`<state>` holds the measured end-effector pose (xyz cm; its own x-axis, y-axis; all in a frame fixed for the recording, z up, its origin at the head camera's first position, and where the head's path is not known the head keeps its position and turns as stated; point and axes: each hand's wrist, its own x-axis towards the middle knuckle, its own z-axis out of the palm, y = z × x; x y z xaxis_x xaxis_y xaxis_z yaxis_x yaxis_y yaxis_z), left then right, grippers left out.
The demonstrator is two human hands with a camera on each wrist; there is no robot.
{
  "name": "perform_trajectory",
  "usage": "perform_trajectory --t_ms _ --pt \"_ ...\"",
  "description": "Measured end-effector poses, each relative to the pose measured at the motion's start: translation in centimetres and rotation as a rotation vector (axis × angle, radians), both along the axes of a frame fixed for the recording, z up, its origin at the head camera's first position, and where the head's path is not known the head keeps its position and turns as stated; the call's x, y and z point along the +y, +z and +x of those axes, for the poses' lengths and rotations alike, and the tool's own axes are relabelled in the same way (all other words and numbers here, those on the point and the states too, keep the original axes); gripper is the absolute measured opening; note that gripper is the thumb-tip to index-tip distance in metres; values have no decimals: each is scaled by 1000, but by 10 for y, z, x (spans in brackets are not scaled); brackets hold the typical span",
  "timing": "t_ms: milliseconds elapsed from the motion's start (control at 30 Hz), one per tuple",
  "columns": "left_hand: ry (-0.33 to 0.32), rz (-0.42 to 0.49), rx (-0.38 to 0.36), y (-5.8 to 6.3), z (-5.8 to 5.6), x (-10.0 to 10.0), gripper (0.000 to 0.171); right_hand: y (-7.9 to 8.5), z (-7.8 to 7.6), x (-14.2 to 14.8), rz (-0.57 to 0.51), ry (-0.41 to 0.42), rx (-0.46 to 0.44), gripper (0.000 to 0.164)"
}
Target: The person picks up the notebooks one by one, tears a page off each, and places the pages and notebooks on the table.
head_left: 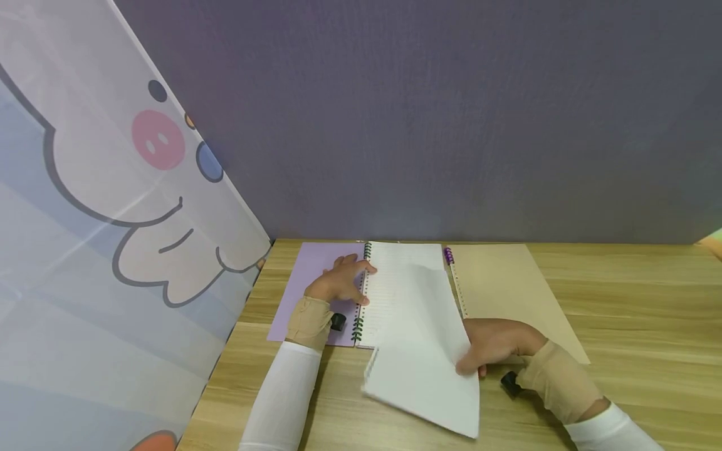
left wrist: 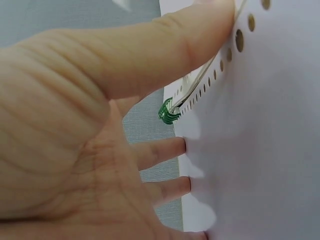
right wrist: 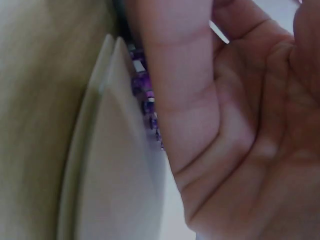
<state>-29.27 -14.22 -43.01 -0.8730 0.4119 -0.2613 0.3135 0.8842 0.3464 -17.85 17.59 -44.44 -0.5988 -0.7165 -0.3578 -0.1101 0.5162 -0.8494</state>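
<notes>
A spiral notebook lies open, with a lilac cover (head_left: 287,294), green binding rings (head_left: 358,329) and a lined white page (head_left: 389,257). My left hand (head_left: 340,280) rests over the lilac cover. Its fingers are spread, and the thumb and index finger reach across the rings. In the left wrist view the thumb (left wrist: 165,50) lies along a row of punched holes, near the green rings. My right hand (head_left: 496,343) pinches the right edge of a sheaf of white paper (head_left: 423,388), thumb on top. The sheaf slants over the lined page and toward the table's front.
A second notebook with purple rings (head_left: 449,255) and a cream sheet or cover (head_left: 502,275) lies at the right, partly under my right hand. The wooden table (head_left: 643,313) meets a dark grey wall (head_left: 429,125) behind. A cartoon-printed cloth (head_left: 84,250) hangs at the left.
</notes>
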Motion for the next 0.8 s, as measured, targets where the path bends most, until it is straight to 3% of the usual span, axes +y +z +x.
perform_trajectory --t_ms 167,467,633,800 --pt "9 -9 4 -1 0 0 74 -1 -2 1 31 26 56 29" --pt "8 21 -15 -1 0 -1 75 -2 -4 1 37 -41 13 30" --pt "9 35 -17 -1 -1 -2 76 -4 -3 1 45 -101 0 40" --pt "16 47 -19 -1 0 -1 78 -3 -2 1 9 -97 -6 37"
